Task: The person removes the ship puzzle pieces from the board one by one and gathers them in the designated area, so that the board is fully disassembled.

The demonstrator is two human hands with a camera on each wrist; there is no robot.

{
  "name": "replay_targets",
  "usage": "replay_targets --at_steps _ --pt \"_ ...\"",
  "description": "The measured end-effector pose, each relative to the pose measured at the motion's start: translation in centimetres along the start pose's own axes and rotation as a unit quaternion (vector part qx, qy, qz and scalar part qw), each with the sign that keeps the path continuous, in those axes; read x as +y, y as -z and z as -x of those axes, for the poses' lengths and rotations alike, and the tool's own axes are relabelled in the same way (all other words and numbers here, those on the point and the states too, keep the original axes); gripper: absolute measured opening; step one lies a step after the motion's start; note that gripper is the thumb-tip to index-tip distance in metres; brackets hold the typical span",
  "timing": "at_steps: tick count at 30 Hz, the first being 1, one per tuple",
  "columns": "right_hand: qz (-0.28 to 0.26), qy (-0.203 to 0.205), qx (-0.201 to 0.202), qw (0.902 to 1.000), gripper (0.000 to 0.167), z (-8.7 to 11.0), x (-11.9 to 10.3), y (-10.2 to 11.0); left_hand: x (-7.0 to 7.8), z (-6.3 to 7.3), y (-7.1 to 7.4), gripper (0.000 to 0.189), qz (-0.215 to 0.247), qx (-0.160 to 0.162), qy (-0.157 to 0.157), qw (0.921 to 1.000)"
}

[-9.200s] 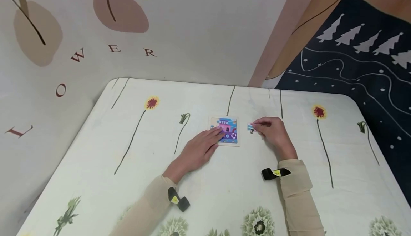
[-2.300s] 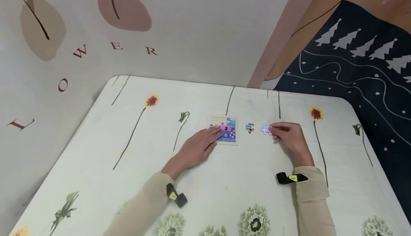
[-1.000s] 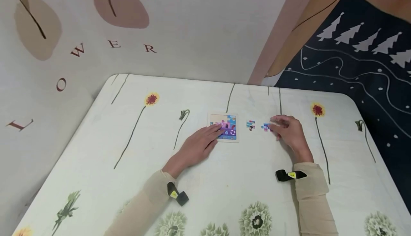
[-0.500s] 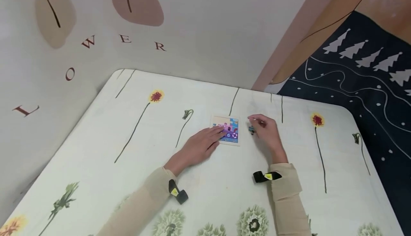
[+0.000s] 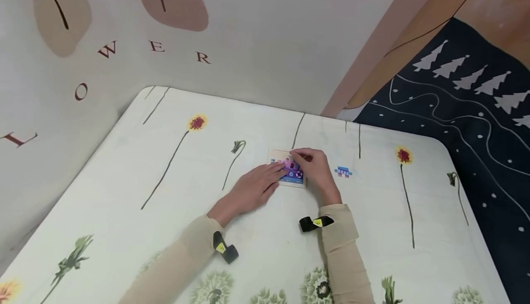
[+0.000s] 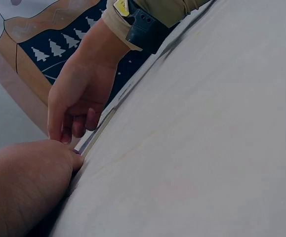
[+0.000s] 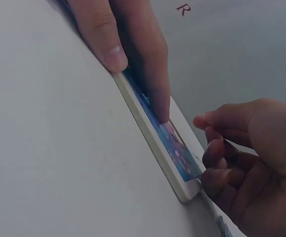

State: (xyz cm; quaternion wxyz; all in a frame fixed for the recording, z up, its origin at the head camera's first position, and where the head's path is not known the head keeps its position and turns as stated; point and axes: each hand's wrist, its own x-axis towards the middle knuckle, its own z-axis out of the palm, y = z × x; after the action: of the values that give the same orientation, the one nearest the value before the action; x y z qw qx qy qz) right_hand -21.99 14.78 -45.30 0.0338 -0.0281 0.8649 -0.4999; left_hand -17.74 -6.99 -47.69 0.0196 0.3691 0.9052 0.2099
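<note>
A small square jigsaw puzzle [image 5: 294,180] in a pale tray lies on the table, showing a pink and purple boat on blue water. My left hand [image 5: 254,189] rests on its left part with fingers extended; in the right wrist view, the left thumb [image 7: 114,59] touches the tray's edge. Over the puzzle's upper right, my right hand [image 5: 316,168] pinches with thumb and index finger. The small piece between them is mostly hidden by the fingers. A loose blue and purple puzzle piece [image 5: 343,171] lies to the right of the right hand.
The table [image 5: 265,230] has a white cloth printed with flowers and stems. A pale wall [image 5: 265,32] with letters stands behind it, and a dark panel with white trees [image 5: 455,106] is at the right.
My right hand set down the blue and purple piece, took the teal piece beside the tray, and moved left over the puzzle. My left hand stayed on the puzzle.
</note>
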Motion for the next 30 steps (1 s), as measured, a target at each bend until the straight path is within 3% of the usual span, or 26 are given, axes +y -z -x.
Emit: replay_targets --at_steps 7,13,21,30 --pt "0.062 -0.014 -0.015 0.9979 0.024 -0.2 0.3 0.7 0.1 -0.3 0.1 0.049 0.001 0.002 -0.002 1.0000" --pt "0.106 0.006 -0.045 0.9934 0.021 -0.2 0.1 1.4 0.1 -0.4 0.0 0.049 0.003 0.005 -0.007 1.0000" --pt "0.125 0.025 -0.052 0.9904 0.020 -0.5 0.5 1.4 0.0 -0.4 -0.2 0.049 0.006 0.000 -0.001 1.0000" --pt "0.112 0.021 -0.052 0.9921 0.018 -0.5 0.3 1.4 -0.1 -0.5 -0.2 0.049 0.005 0.001 -0.001 1.0000"
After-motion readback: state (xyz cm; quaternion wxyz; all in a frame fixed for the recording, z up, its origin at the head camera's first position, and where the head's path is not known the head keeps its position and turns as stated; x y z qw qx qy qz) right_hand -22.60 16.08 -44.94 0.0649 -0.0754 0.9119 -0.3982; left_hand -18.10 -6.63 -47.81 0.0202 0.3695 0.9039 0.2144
